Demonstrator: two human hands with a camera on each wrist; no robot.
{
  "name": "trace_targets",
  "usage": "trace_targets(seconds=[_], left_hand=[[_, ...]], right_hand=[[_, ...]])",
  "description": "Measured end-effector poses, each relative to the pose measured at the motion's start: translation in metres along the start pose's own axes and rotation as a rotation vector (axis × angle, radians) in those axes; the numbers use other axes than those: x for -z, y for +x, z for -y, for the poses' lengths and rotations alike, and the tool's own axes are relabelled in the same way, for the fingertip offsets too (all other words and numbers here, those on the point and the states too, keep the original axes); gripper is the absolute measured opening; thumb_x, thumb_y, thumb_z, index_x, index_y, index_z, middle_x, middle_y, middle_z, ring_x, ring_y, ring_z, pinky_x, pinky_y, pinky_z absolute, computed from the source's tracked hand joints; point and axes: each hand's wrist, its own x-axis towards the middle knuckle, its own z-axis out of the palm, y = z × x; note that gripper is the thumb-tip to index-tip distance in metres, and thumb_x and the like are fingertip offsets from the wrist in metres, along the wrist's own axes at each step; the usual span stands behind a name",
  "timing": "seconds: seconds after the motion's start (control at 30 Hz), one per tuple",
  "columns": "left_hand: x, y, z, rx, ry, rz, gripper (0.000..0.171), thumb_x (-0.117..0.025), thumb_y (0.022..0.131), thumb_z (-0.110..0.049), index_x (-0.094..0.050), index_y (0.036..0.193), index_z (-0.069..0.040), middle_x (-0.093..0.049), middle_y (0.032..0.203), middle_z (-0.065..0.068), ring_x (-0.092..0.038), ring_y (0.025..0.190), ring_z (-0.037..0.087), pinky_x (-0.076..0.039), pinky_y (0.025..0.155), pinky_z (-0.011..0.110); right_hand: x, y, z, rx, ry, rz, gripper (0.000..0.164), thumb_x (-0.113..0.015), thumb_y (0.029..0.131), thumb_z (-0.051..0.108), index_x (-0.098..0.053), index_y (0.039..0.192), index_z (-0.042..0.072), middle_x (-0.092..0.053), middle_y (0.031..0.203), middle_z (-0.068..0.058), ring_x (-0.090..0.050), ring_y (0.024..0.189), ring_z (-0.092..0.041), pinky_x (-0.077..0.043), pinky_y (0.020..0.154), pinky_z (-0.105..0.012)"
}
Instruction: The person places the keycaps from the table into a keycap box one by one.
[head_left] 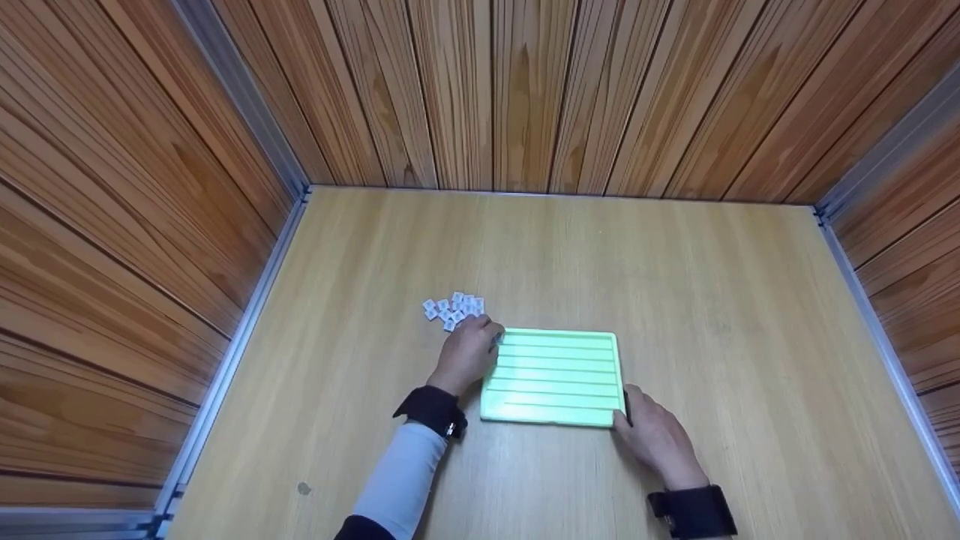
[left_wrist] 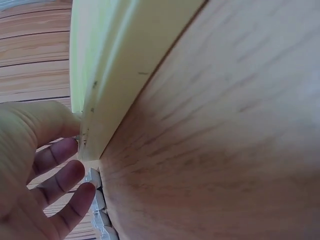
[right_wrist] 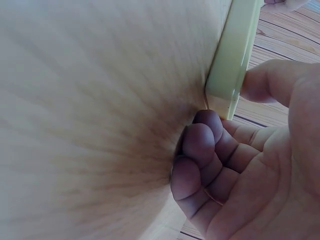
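Observation:
A light green ridged tray (head_left: 555,379) lies flat on the table in the head view. At its upper left corner my left hand (head_left: 469,349) holds the rim; the left wrist view has the thumb (left_wrist: 55,120) against the corner and the other fingers loosely bent beside it. My right hand (head_left: 660,435) grips the lower right corner, with its thumb (right_wrist: 267,82) on the rim and its curled fingers (right_wrist: 200,145) low by the tabletop. Several small white tiles (head_left: 454,304) with dark markings lie just beyond my left hand, which partly covers the cluster.
The wooden tabletop (head_left: 720,300) is bounded by wood-plank walls (head_left: 525,97) at the back and both sides, with grey metal rails (head_left: 247,315) along the edges. A small dark round spot (head_left: 304,488) marks the table at the front left.

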Motion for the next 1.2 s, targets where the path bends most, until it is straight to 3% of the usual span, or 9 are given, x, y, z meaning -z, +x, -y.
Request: trace_targets(seconds=[0.27, 0.47, 0.8, 1.0, 1.2], left_hand=[[0.0013, -0.0011, -0.0015, -0.057, 0.075, -0.052, 0.022, -0.067, 0.096, -0.013, -0.076, 0.116, -0.01, -0.067, 0.108, 0.004, -0.06, 0.1, 0.022, -0.053, 0.083, 0.034], [-0.0018, -0.0006, 0.0008, -0.081, 0.109, -0.116, 0.011, -0.067, 0.096, -0.011, -0.077, 0.1, -0.011, -0.07, 0.098, 0.003, -0.062, 0.093, 0.021, -0.054, 0.078, 0.033], [-0.0003, -0.0005, 0.0031, -0.074, 0.101, -0.096, 0.012, -0.067, 0.095, -0.005, -0.077, 0.099, -0.01, -0.07, 0.097, 0.004, -0.061, 0.091, 0.021, -0.054, 0.076, 0.032], [-0.0002, -0.001, 0.0045, -0.077, 0.082, -0.105, 0.011, -0.066, 0.096, -0.009, -0.076, 0.102, -0.009, -0.069, 0.099, 0.005, -0.062, 0.093, 0.022, -0.054, 0.077, 0.033], [0.0035, -0.0016, 0.0078, -0.036, 0.061, -0.098, 0.017, -0.07, 0.094, -0.016, -0.074, 0.109, -0.009, -0.066, 0.103, 0.006, -0.06, 0.097, 0.023, -0.054, 0.08, 0.036]], right_hand=[[-0.0012, 0.0001, 0.0009, -0.009, -0.01, 0.001, 0.043, -0.058, 0.098, 0.018, -0.052, 0.135, -0.004, -0.067, 0.116, -0.024, -0.065, 0.107, -0.04, -0.051, 0.085, -0.054], [-0.0024, -0.0007, 0.0015, -0.004, -0.004, -0.008, 0.042, -0.058, 0.098, 0.017, -0.053, 0.135, -0.004, -0.067, 0.117, -0.025, -0.065, 0.107, -0.042, -0.051, 0.086, -0.054], [-0.0022, -0.0004, 0.002, -0.014, 0.002, -0.002, 0.045, -0.057, 0.099, 0.018, -0.052, 0.137, -0.004, -0.065, 0.121, -0.028, -0.062, 0.112, -0.045, -0.049, 0.09, -0.056], [-0.0018, 0.0002, 0.0021, -0.012, 0.006, -0.007, 0.046, -0.057, 0.099, 0.018, -0.051, 0.137, -0.005, -0.064, 0.123, -0.029, -0.061, 0.115, -0.046, -0.049, 0.092, -0.057], [-0.0009, 0.0004, 0.0002, -0.01, 0.003, -0.002, 0.046, -0.057, 0.099, 0.018, -0.05, 0.138, -0.005, -0.064, 0.122, -0.028, -0.062, 0.114, -0.046, -0.049, 0.091, -0.057]])
